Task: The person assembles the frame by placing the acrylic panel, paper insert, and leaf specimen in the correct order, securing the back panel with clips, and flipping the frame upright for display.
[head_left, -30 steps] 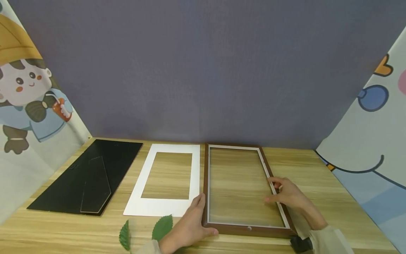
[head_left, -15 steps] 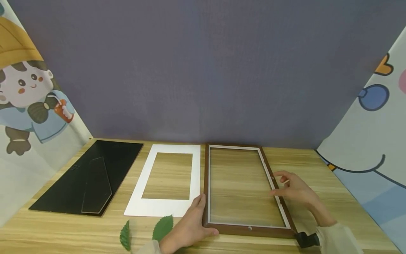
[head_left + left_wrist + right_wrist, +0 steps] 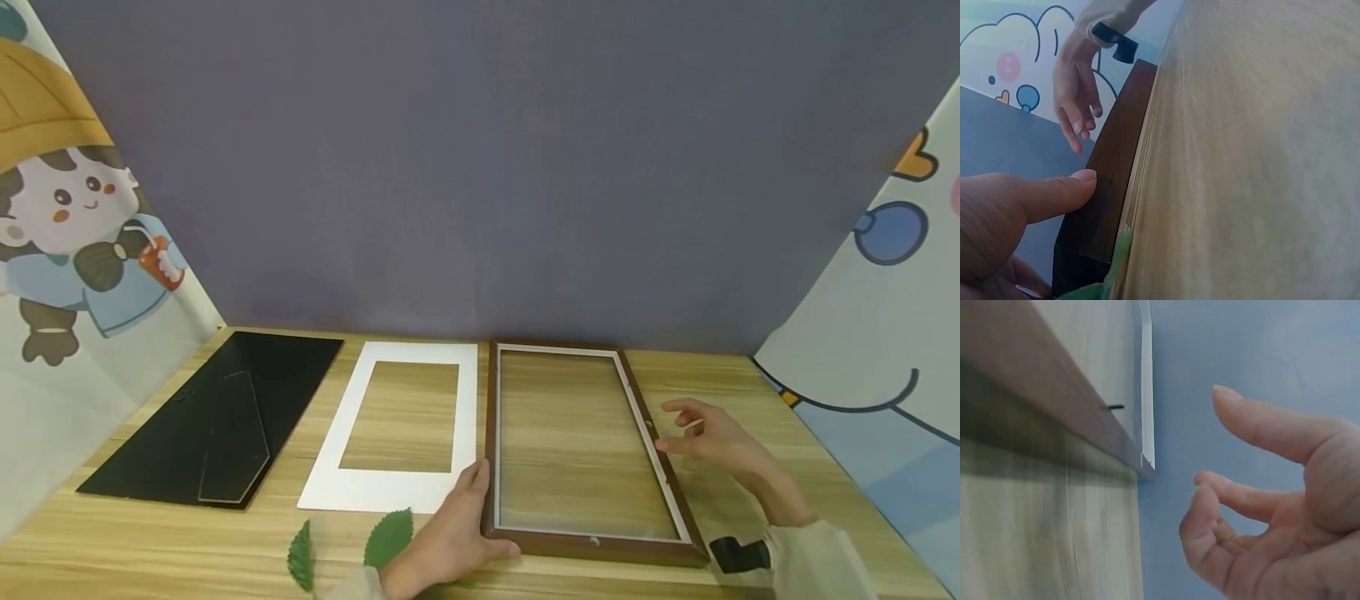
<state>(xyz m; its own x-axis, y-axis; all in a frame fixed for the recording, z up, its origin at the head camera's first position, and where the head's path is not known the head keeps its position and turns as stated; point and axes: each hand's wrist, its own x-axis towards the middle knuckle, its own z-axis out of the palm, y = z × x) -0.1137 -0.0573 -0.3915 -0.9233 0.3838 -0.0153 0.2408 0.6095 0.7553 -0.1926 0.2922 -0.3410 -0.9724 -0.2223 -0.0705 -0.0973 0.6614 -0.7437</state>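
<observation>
A brown picture frame [image 3: 592, 546] with a white inner lip and a clear pane lies at the centre right of the table in the head view. At its near left corner my left hand [image 3: 450, 533] holds on, fingers along the left side and thumb against the near edge. The left wrist view shows that thumb [image 3: 1060, 194] on the dark wood. My right hand [image 3: 723, 442] hovers just off the frame's right side, fingers loosely bent and nothing between them. A small dark tab [image 3: 1116, 407] sticks out from the frame's inner edge in the right wrist view.
Left of the frame lies a white mat board [image 3: 375, 490] with a rectangular opening. Farther left is a black backing board [image 3: 172, 450] with a stand flap. Two green leaves, one leaf [image 3: 301, 557] apart and another leaf [image 3: 390, 537] by my left wrist, lie near the front.
My right hand has drawn away to the right, from over the frame's right edge to just outside it. My left hand stays at the corner; the head view has shifted slightly.
</observation>
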